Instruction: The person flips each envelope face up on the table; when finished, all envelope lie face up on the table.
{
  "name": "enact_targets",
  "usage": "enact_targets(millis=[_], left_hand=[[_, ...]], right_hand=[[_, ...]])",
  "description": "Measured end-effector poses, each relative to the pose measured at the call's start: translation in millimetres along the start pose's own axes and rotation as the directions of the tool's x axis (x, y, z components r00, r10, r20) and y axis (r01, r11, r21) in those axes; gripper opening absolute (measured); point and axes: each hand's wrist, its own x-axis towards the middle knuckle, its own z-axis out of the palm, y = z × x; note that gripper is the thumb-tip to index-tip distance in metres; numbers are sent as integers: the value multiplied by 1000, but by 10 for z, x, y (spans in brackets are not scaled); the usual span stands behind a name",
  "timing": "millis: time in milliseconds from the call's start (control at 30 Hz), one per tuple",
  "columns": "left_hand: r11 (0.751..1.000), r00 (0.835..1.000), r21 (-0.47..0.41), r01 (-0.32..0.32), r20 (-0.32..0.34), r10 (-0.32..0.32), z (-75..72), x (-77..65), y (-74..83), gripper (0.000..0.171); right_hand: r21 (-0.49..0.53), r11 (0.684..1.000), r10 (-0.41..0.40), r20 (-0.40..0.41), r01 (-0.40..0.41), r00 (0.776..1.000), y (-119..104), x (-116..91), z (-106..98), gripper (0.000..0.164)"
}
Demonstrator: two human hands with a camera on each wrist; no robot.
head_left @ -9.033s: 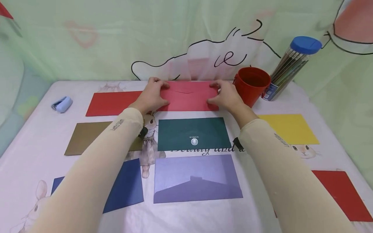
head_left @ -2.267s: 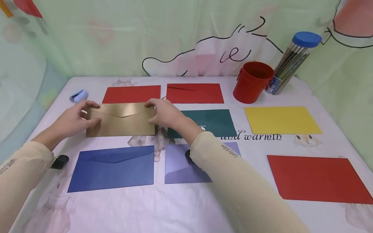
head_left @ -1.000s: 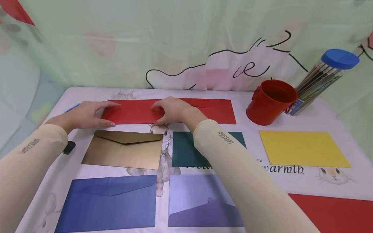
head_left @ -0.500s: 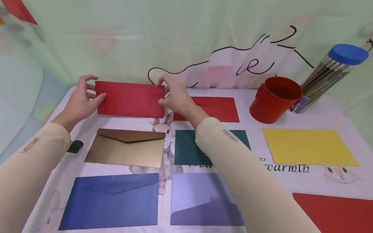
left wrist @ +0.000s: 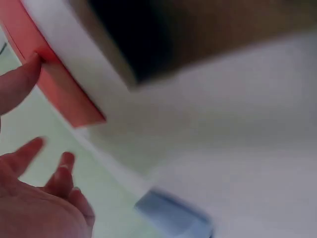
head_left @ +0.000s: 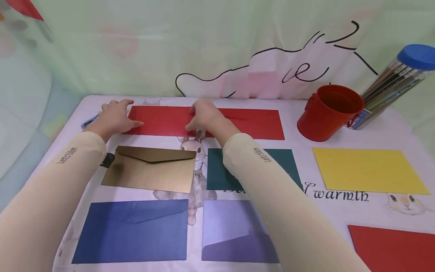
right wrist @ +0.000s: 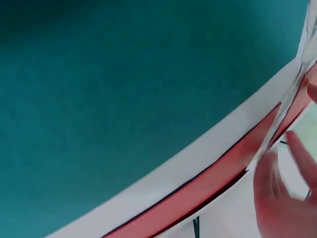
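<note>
A red envelope (head_left: pixel 163 120) lies flat in the back row at the left. At its left end is my left hand (head_left: pixel 114 119); the left wrist view shows the thumb (left wrist: pixel 27 77) on the envelope and the other fingers spread off it. Over its right end is my right hand (head_left: pixel 209 119), thumb and fingers apart; the right wrist view shows the fingers (right wrist: pixel 297 153) extended. A second red envelope (head_left: pixel 255 122) lies right beside it, partly behind the right hand. In front lie a gold envelope (head_left: pixel 153 173) with its flap showing and a dark green envelope (head_left: pixel 217 170), partly under the right forearm.
Nearer lie a blue envelope (head_left: pixel 132 234) and a lilac one (head_left: pixel 231 226). Rightward are a yellow envelope (head_left: pixel 368 170) and another red envelope (head_left: pixel 397 249). A red bucket (head_left: pixel 323 121) and a pencil tub (head_left: pixel 394 87) stand back right. A small light-blue object (left wrist: pixel 173 215) lies far left.
The gold envelope was set down, its flap now showing. The left red envelope was lifted upright in both hands and now lies flat again; my fingers have loosened from its ends.
</note>
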Motion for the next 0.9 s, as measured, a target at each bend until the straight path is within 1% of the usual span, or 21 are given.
enact_targets(millis=[33,100,133,200,267,400,467,533,567,633,667,733,800,900], left_hand=[[999,1000,47,-11,-16,12,-7,-11,44,97],[989,997,146,-38,-56,47,-17,-36,128,98],[983,996,172,-56,-65,68,-27,-54,171,97],[976,993,202,-87,-63,102,-31,-103,251,91],[973,990,204,-106,-65,122,0,-161,351,83],[979,982,148,-142,-103,158,100,-324,590,76],[977,973,116,-177,-130,192,151,-446,710,73],[970,959,92,-223,-157,236,203,-568,841,70],[965,951,82,-250,-168,261,234,-627,919,69],[946,928,73,-315,-184,324,309,-746,1118,65],[934,915,71,-350,-190,357,357,-811,1240,64],[905,885,57,-422,-191,425,476,-964,1531,62],[866,849,46,-499,-178,498,632,-1144,1849,60],[802,794,7,-598,-129,593,908,-1468,2311,55]], right_hand=[[-51,999,-5,-17,4,1000,-4,-32,-10,63],[-143,990,-22,-54,14,998,-15,-95,-26,59],[-171,985,-33,-70,21,997,-22,-128,-35,58],[-168,985,-58,-81,44,995,-27,-192,-57,59],[-147,987,-81,-74,70,994,-1,-265,-86,60],[-125,983,-139,-35,134,990,142,-458,-199,63],[-132,976,-175,-8,172,985,230,-610,-294,64],[-118,971,-208,19,208,978,325,-799,-412,65],[-110,968,-223,29,225,974,382,-906,-475,64],[-105,965,-237,36,240,971,507,-1161,-597,65],[-101,965,-240,39,242,970,576,-1299,-656,64],[-100,963,-249,35,251,968,745,-1585,-757,63],[-85,966,-245,17,246,969,935,-1890,-842,63],[-55,971,-233,-8,233,972,1262,-2334,-954,64]])
